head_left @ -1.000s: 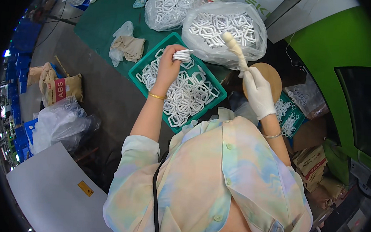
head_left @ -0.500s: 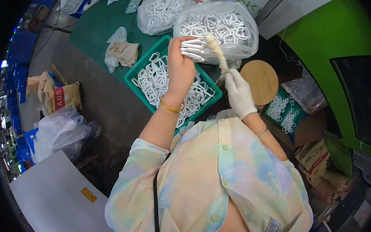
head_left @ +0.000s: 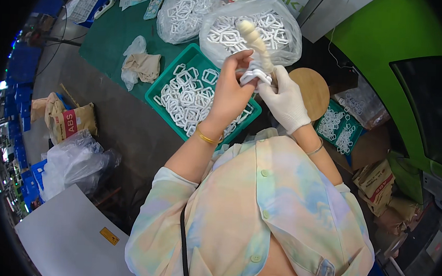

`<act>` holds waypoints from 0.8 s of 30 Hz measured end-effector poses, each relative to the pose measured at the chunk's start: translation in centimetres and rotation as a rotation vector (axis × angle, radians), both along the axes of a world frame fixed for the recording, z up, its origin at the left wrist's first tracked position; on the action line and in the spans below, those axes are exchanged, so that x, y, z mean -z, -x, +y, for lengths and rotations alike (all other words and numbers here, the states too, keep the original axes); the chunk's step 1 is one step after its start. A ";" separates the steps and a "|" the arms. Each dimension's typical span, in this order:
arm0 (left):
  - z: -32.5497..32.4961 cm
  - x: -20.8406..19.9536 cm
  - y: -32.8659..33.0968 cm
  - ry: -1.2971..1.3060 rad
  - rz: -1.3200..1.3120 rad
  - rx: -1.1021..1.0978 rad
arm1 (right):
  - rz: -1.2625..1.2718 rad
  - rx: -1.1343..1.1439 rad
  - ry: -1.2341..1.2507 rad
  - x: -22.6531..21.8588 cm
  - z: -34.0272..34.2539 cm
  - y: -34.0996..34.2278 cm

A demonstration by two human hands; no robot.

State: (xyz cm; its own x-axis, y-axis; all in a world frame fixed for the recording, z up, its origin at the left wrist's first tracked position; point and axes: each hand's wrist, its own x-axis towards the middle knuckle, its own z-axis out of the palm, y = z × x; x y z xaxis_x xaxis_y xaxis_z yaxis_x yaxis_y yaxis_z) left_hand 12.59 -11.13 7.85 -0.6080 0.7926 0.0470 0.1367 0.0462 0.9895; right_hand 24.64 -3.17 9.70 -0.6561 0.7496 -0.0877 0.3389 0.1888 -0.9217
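Observation:
My bare left hand [head_left: 230, 90], with a gold bangle at its wrist, is closed on several white plastic links [head_left: 256, 76], stacked together. In my gloved right hand [head_left: 288, 101] is a cream tool with a wrapped, bulbous handle [head_left: 257, 43], pointing up and away from me. The tool's other end is hidden by my hands. Both hands meet at the stacked links, the right fingers close against them. Below and left of my hands, a green bin [head_left: 167, 118] holds many loose white links.
A clear bag of white links [head_left: 294, 54] stands just beyond my hands, with another bag [head_left: 168, 26] left of it. A round wooden stool top [head_left: 312, 93] is at right, near a smaller green tray [head_left: 350, 126]. A cloth [head_left: 147, 67] lies on the green tabletop [head_left: 100, 49].
My left hand has turned and come down and right with the links, toward the right hand. The right hand has moved slightly up, and the tool's handle is higher.

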 end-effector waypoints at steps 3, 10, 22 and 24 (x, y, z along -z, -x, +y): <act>-0.2 -0.2 1.7 0.076 0.546 0.239 | -0.087 -0.085 0.023 -1.0 0.2 -0.2; -0.2 0.6 3.6 0.145 -0.140 0.167 | -0.008 -0.191 -0.099 -0.2 1.5 -1.6; 0.4 1.9 4.1 -0.242 -1.715 0.232 | -0.149 -0.064 -0.393 0.5 0.1 -1.8; 0.7 1.7 4.0 -0.349 -1.857 0.259 | -0.122 -0.199 -0.473 -0.2 -0.6 -2.0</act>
State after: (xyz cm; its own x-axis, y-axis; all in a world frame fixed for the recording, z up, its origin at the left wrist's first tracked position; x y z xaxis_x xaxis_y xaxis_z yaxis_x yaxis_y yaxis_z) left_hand 8.55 -10.41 6.20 0.0422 0.9600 -0.2769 -0.9863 -0.0042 -0.1650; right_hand 26.65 -3.78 9.93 -0.7962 0.5871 0.1460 0.3529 0.6467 -0.6762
